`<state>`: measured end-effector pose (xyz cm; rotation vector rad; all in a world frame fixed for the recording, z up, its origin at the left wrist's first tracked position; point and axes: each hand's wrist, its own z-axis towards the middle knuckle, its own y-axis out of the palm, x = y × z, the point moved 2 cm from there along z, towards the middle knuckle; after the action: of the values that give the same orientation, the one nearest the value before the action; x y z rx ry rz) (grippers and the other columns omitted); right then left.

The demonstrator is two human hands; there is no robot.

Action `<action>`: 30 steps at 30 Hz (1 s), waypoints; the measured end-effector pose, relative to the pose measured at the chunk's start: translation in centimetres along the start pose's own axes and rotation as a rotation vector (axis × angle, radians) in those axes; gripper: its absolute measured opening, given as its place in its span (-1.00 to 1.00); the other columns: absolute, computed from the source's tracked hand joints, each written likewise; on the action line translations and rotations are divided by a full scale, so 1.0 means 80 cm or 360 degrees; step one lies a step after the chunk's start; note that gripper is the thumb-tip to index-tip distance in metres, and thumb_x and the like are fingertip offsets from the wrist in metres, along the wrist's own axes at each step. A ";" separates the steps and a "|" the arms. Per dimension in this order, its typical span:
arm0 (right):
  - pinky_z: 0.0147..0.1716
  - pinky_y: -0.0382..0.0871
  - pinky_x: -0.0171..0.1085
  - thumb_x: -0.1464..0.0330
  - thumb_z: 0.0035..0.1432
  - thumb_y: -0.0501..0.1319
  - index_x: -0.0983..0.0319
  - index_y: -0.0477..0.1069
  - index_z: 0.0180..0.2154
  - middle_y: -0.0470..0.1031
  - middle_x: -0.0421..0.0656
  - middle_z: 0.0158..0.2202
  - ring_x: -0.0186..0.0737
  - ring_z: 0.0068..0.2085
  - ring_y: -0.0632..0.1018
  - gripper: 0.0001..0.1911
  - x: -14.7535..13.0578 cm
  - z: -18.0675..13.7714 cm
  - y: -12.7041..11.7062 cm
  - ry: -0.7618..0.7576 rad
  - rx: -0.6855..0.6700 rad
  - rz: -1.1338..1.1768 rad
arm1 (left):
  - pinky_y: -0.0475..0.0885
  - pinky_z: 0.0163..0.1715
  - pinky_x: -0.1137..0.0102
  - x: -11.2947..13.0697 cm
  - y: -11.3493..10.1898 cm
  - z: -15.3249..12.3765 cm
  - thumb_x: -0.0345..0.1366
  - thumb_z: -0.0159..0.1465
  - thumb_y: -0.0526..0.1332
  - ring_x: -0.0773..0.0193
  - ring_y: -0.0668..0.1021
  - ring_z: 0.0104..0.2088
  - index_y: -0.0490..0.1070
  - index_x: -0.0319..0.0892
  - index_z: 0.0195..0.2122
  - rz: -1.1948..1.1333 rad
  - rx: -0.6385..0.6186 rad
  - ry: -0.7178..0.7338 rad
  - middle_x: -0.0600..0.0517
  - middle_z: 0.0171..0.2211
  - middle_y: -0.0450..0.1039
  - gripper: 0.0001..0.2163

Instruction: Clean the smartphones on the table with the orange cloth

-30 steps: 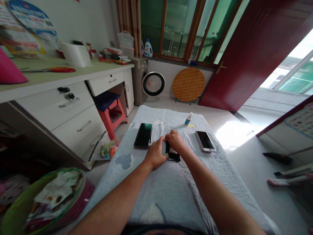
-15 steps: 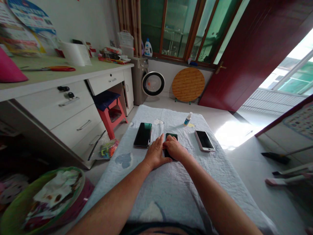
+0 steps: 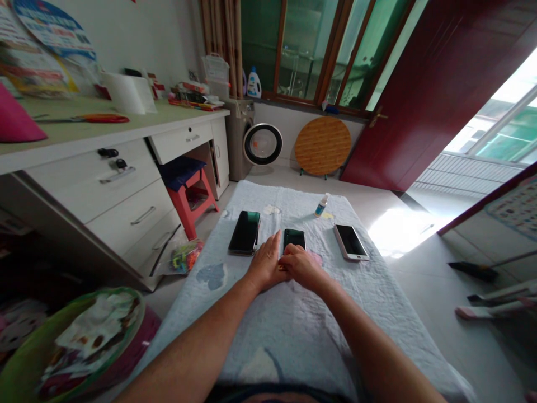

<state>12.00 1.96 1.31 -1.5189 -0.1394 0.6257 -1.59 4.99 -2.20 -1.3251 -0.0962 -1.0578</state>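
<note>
A dark smartphone [image 3: 294, 238] lies face up on the cloth-covered table, its near part hidden under my hands. My left hand [image 3: 266, 264] rests along its left edge, fingers stretched out and thumb near its bottom end. Over the lower part of the screen, my right hand [image 3: 302, 265] is closed with curled fingers. A tiny yellowish bit shows at its fingertips, too small to name. Left of my hands lies a larger black phone [image 3: 245, 232]. To the right is a white-framed phone [image 3: 351, 242] with a dark screen. A small spray bottle [image 3: 321, 205] stands behind them.
A pale blue patterned cloth [image 3: 293, 336] covers the table. Left stand a white desk [image 3: 121, 184], a red stool [image 3: 191, 193] and a bin of used tissues [image 3: 84, 341]. Beyond are a washing machine [image 3: 242, 134], a round wooden board [image 3: 323, 144] and a red door [image 3: 403, 95].
My right hand has slid toward me along the phone, uncovering more of its upper screen. My left hand stays beside the phone, its thumb now less visible.
</note>
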 end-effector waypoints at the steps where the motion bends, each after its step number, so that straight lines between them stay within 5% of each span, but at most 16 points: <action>1: -0.28 0.18 -0.33 0.37 0.22 0.20 0.18 0.55 -0.33 0.36 -0.14 -0.29 -0.26 -0.24 0.33 -0.85 0.003 0.006 -0.002 0.0033 -0.0007 -0.0018 | 0.23 0.14 0.00 0.000 -0.001 0.000 -0.17 -0.09 0.40 -0.15 0.22 0.25 -0.31 -0.16 0.34 -0.0018 -0.0004 -0.0004 -0.29 0.27 0.05 0.08; 6: -0.21 0.19 -0.33 0.39 0.26 0.13 0.23 0.47 -0.17 0.38 -0.13 -0.26 -0.27 -0.23 0.37 -0.83 0.031 0.042 -0.009 0.0286 0.0156 -0.0091 | 0.15 0.20 -0.03 0.002 -0.005 -0.001 -0.13 -0.16 0.46 -0.14 0.17 0.28 -0.26 -0.08 0.33 -0.0079 -0.0020 -0.0058 -0.23 0.30 0.02 0.13; 11: -0.18 0.20 -0.34 0.40 0.28 0.08 0.24 0.49 -0.27 0.39 -0.12 -0.26 -0.28 -0.23 0.38 -0.79 0.046 0.055 -0.011 0.0429 0.0243 -0.0149 | 0.12 0.22 0.00 0.007 -0.009 -0.002 -0.10 -0.11 0.45 -0.11 0.17 0.28 -0.22 -0.15 0.33 -0.0042 -0.0084 -0.0037 -0.26 0.30 0.02 0.09; 14: -0.18 0.20 -0.35 0.43 0.26 0.07 0.24 0.50 -0.28 0.38 -0.13 -0.28 -0.28 -0.24 0.38 -0.78 0.042 0.045 -0.011 0.0404 0.0235 -0.0102 | 0.13 0.22 0.01 0.008 -0.010 0.000 -0.05 0.05 0.36 -0.07 0.19 0.28 -0.12 -0.16 0.32 -0.0072 -0.0053 -0.0032 -0.24 0.28 0.08 -0.09; 19: -0.22 0.22 -0.35 0.43 0.24 0.10 0.22 0.53 -0.31 0.37 -0.14 -0.28 -0.29 -0.24 0.39 -0.78 0.024 0.013 -0.012 0.0308 0.0163 0.0070 | 0.20 0.21 0.17 0.002 -0.010 0.008 -0.19 0.39 -0.06 0.14 0.29 0.23 0.10 -0.22 0.23 -0.0217 0.0126 -0.0159 -0.18 0.21 0.22 -0.57; 30: -0.19 0.18 -0.32 0.43 0.21 0.19 0.20 0.52 -0.33 0.34 -0.15 -0.26 -0.27 -0.22 0.34 -0.88 -0.020 -0.026 0.003 0.0026 0.0176 0.0091 | 0.28 0.16 0.23 0.007 -0.012 0.011 -0.29 0.36 -0.03 0.16 0.40 0.13 0.42 -0.14 0.03 0.0045 -0.0001 -0.0091 -0.04 0.13 0.36 -0.68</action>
<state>11.54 -0.67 1.39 -1.4246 -0.0484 0.6559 -1.49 5.51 -0.89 -1.3538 -0.1196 -0.9960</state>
